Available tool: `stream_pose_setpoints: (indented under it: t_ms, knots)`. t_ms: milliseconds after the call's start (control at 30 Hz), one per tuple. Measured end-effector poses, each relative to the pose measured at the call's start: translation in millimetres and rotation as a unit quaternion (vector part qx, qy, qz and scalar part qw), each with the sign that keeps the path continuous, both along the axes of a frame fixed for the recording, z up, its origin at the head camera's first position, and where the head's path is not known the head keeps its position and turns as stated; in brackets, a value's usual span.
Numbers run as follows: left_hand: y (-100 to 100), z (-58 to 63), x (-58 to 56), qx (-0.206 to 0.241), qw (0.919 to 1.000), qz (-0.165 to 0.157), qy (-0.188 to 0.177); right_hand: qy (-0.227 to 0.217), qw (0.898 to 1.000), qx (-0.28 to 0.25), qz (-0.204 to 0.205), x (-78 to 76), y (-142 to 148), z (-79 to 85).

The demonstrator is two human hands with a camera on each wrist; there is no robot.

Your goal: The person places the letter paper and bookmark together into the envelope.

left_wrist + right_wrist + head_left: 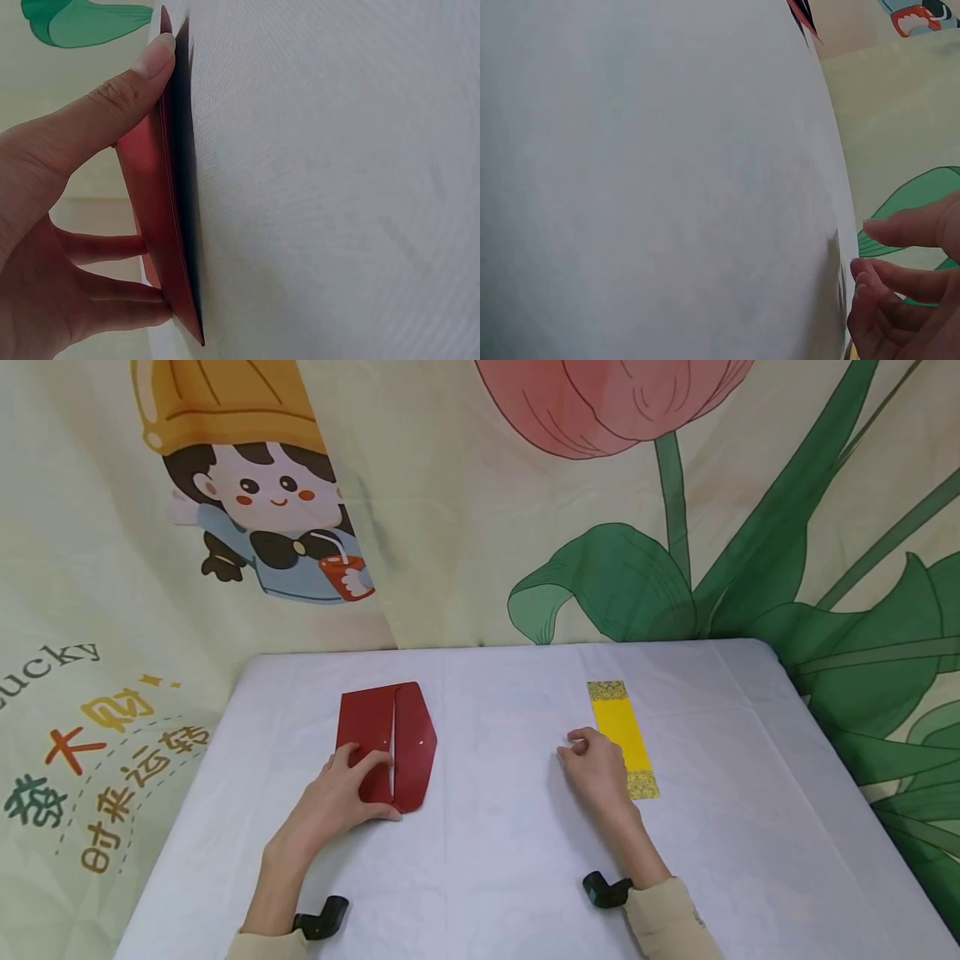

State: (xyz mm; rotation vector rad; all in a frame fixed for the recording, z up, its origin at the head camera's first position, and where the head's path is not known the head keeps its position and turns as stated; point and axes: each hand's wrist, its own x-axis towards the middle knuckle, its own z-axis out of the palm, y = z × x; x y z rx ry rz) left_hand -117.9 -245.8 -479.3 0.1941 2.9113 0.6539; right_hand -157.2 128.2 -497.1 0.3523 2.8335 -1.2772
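A dark red envelope (414, 747) with a pointed flap lies on the white-covered table, a narrow slit running beside the fold. My left hand (341, 789) holds it at the lower part, the thumb at the near edge and the fingers on its face. In the left wrist view the envelope (161, 195) appears edge-on, a dark shadow under it. To the right lies a yellow strip (626, 731) with patterned gold ends. My right hand (596, 768) is over the strip's left side, partly covering it. Its fingers are loosely bent, with nothing visible between thumb and fingertips.
The table (495, 860) has a white cloth and rounded far corners. Behind it hangs a printed curtain (450, 527) with a cartoon figure, a tulip and leaves. Each wrist wears a small black device, one at the left wrist (324, 918) and one at the right wrist (606, 890).
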Motion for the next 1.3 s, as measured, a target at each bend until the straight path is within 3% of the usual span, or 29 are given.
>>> stream_pose_setpoints:
  t_ms: [233,733,1033,1300]
  knots:
    - [1,0.8,-0.4,0.001,1.0000,-0.001,-0.004,0.019,0.998,0.062,-0.025,-0.7,25,1.9]
    - [0,2.6,1.2,0.004,1.0000,-0.008,0.002,-0.028,0.992,0.121,-0.010,-1.8,68,8.2]
    - [-1,1.1,0.5,0.005,0.9999,-0.009,0.002,-0.070,0.984,0.166,0.003,-4.3,73,7.2]
    - [0,0.9,0.2,0.006,1.0000,-0.008,0.002,-0.073,0.986,0.149,-0.001,-6.1,73,4.5]
